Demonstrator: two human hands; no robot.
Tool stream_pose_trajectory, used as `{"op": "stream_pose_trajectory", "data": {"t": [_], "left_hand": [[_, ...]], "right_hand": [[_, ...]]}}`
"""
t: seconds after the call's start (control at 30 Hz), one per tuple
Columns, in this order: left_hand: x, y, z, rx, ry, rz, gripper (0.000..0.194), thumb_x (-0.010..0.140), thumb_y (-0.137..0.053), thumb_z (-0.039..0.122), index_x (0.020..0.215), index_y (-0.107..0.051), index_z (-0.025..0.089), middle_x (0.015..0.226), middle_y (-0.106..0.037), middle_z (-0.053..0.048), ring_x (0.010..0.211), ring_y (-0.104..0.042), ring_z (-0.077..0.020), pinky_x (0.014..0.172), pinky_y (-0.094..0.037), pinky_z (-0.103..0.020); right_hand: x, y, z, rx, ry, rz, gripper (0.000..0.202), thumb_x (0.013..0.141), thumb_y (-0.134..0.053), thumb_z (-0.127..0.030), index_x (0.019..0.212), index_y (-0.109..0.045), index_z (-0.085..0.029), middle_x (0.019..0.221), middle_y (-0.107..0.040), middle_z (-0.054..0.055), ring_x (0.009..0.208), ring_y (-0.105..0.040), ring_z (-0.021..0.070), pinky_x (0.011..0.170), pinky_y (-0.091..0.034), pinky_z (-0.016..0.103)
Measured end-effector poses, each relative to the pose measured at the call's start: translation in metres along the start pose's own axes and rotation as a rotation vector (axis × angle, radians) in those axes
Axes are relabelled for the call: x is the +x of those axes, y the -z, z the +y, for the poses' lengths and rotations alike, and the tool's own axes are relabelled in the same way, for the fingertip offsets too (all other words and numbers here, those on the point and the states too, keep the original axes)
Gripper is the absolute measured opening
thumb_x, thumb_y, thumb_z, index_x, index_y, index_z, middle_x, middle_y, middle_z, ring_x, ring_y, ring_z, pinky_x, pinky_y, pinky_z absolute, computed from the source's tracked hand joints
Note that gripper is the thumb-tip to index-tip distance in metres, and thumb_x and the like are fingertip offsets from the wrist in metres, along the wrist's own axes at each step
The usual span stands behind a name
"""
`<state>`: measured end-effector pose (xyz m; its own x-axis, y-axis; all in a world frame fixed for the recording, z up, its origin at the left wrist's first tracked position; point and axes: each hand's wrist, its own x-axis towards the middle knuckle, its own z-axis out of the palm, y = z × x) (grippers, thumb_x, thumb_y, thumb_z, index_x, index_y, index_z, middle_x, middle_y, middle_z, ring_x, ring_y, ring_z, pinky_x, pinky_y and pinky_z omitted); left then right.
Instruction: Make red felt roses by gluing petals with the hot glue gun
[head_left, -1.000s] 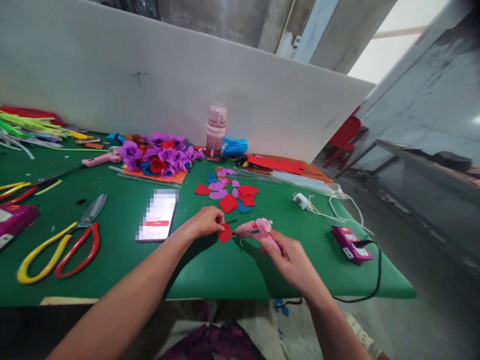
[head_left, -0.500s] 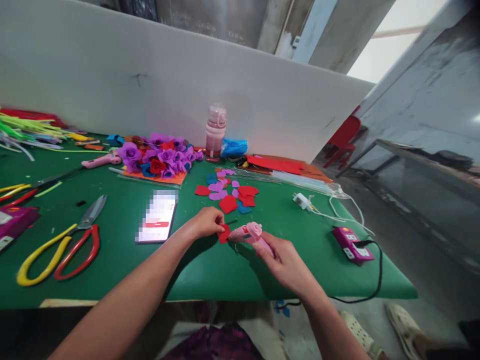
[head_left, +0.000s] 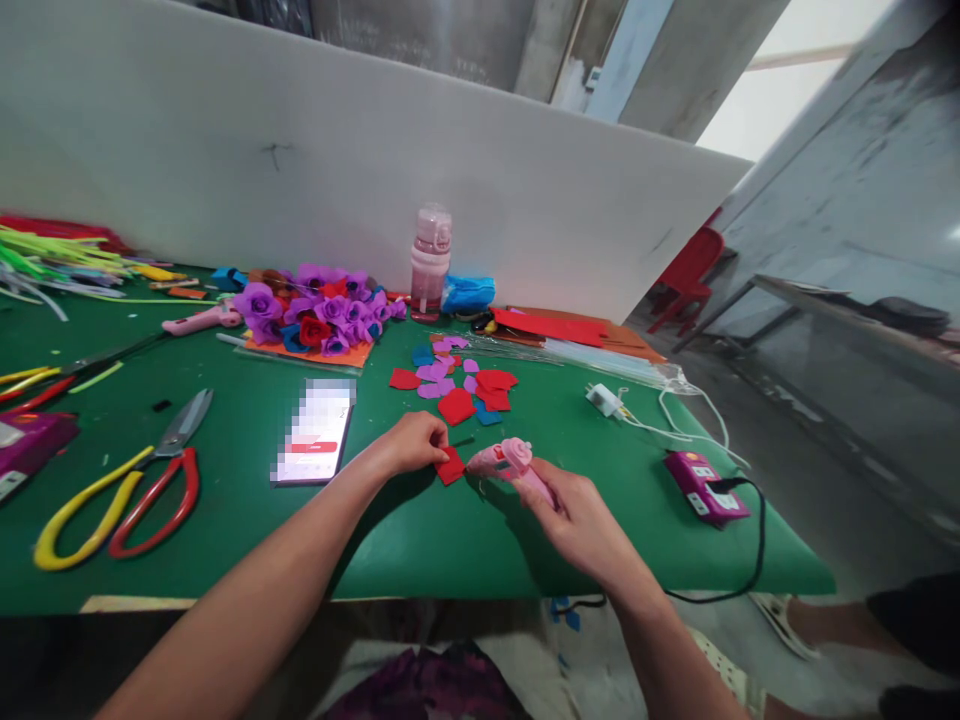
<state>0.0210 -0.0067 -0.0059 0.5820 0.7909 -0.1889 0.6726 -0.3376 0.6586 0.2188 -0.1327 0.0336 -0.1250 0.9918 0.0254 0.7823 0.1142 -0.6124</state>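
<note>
Between the fingers of my left hand (head_left: 416,441) is a small red petal piece (head_left: 451,466), held just over the green tabletop. My right hand (head_left: 568,500) is wrapped round the handle of a pink glue gun (head_left: 512,460). The gun's nozzle points left and sits close to the petal's right edge; whether they touch I cannot tell. Beyond my hands lie loose red petals (head_left: 457,407), purple petals (head_left: 435,388) and a few blue pieces (head_left: 423,356). A thin dark strip (head_left: 464,441) rests beside my left fingertips.
Scissors (head_left: 176,430) and a lit phone (head_left: 315,435) lie to the left. Finished purple flowers (head_left: 322,310) are heaped behind, near a pink bottle (head_left: 431,265). On the right are a white charger (head_left: 604,400) and a purple power box (head_left: 705,488) with a black cable.
The glue gun in my right hand has shifted slightly right, away from the red petal. My left hand stays put, while the petal shows more of its face. A person's feet at lower right have moved.
</note>
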Motion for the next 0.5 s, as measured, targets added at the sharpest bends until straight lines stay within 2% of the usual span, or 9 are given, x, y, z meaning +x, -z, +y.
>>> {"op": "stream_pose_trajectory", "data": {"t": [0.1,0.2,0.27,0.37,0.43,0.5], "left_hand": [[0.000,0.000,0.000,-0.018,0.013,-0.015,0.003,0.062,-0.059,0.015,0.059,-0.061,0.015,0.057,-0.059,0.002,0.056,-0.050,-0.0097,0.052,-0.032,-0.020],[0.000,0.000,-0.001,-0.057,0.018,-0.044,0.005,0.064,-0.058,0.018,0.061,-0.062,0.015,0.058,-0.061,0.001,0.057,-0.051,-0.0101,0.052,-0.032,-0.020],[-0.001,0.001,-0.003,-0.086,0.018,-0.039,0.007,0.065,-0.058,0.021,0.062,-0.062,0.015,0.059,-0.062,0.001,0.058,-0.052,-0.0107,0.053,-0.033,-0.021],[-0.002,0.005,-0.005,-0.144,0.010,0.027,0.012,0.065,-0.058,0.026,0.062,-0.060,0.015,0.061,-0.060,0.001,0.060,-0.051,-0.0115,0.055,-0.034,-0.022],[-0.005,0.010,-0.004,-0.228,-0.007,0.083,0.014,0.067,-0.056,0.029,0.064,-0.057,0.015,0.062,-0.057,0.002,0.060,-0.050,-0.0113,0.056,-0.034,-0.022],[-0.009,0.016,0.001,-0.338,-0.012,0.125,0.016,0.068,-0.055,0.031,0.065,-0.054,0.015,0.061,-0.054,0.003,0.060,-0.048,-0.0105,0.057,-0.034,-0.022]], "right_hand": [[-0.001,0.001,0.004,0.049,-0.016,0.023,0.034,0.088,-0.038,-0.042,0.081,-0.059,-0.017,0.062,-0.056,0.000,0.053,-0.044,0.0117,0.049,-0.030,0.022],[0.000,0.007,0.011,0.266,-0.109,0.024,0.039,0.086,-0.038,-0.048,0.077,-0.058,-0.016,0.058,-0.055,0.000,0.045,-0.041,0.0098,0.044,-0.031,0.022],[0.002,0.014,0.019,0.472,-0.189,0.048,0.040,0.084,-0.039,-0.053,0.083,-0.056,-0.016,0.065,-0.060,0.002,0.040,-0.038,0.0079,0.040,-0.030,0.022],[0.010,0.024,0.041,0.676,-0.260,0.129,0.041,0.080,-0.046,-0.056,0.094,-0.052,-0.018,0.082,-0.065,0.006,0.042,-0.044,0.0078,0.040,-0.032,0.021],[0.020,0.029,0.061,0.676,-0.303,0.170,0.043,0.076,-0.051,-0.057,0.089,-0.054,-0.016,0.069,-0.062,0.003,0.046,-0.048,0.0098,0.043,-0.035,0.021],[0.032,0.032,0.084,0.560,-0.338,0.217,0.043,0.072,-0.053,-0.059,0.079,-0.056,-0.016,0.049,-0.049,-0.004,0.042,-0.042,0.0095,0.041,-0.030,0.020]]}}
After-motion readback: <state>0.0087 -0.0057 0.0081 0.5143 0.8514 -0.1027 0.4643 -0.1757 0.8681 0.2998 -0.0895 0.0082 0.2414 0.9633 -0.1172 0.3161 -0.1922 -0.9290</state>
